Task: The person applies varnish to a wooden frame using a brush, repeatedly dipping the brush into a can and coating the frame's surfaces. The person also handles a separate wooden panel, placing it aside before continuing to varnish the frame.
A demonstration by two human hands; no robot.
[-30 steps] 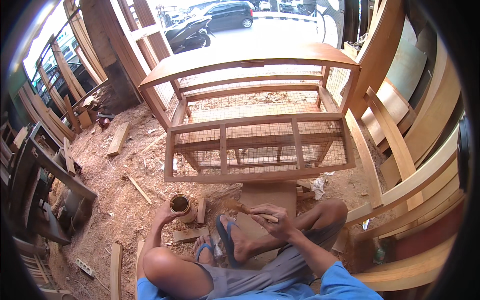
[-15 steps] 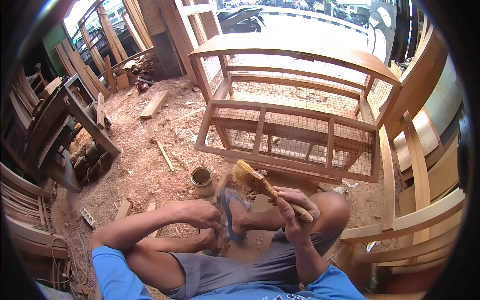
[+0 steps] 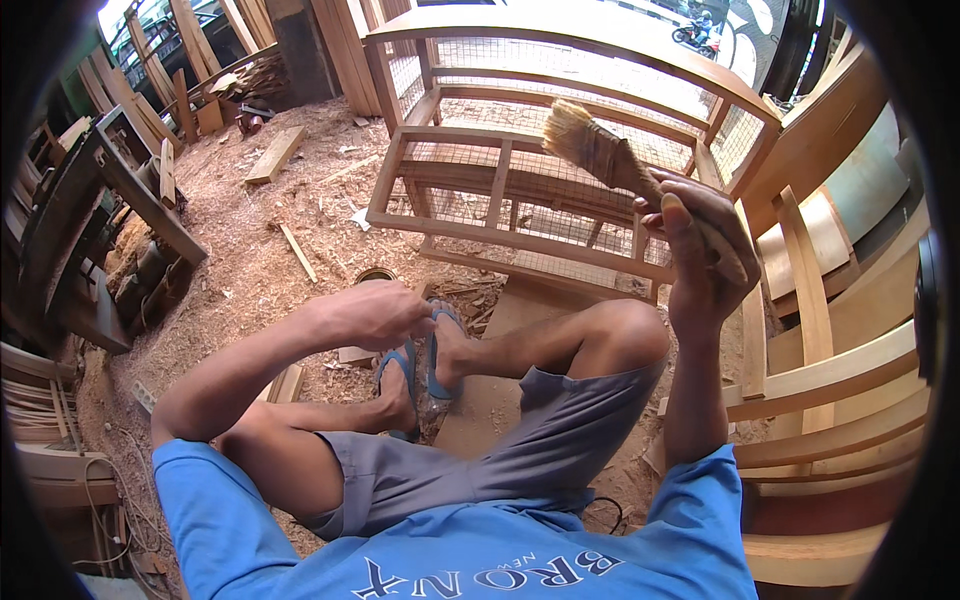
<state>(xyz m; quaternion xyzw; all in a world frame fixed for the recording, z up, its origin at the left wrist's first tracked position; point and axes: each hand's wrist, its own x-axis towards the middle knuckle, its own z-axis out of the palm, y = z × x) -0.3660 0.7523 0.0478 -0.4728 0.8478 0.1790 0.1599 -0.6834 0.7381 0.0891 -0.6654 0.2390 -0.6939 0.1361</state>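
Shaving-strewn floor (image 3: 235,235), mesh-sided wooden cage (image 3: 499,185) ahead, planks (image 3: 805,300) rightward, right fingers (image 3: 680,230) clamped on brush (image 3: 607,160), left fingers (image 3: 418,316) apart or together unclear.

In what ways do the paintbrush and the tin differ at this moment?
The paintbrush is raised in the right hand; the tin is down on the floor. The paintbrush is long, with pale bristles; the tin shows a curved rim. The paintbrush is mostly visible; the tin is largely hidden behind the left forearm.
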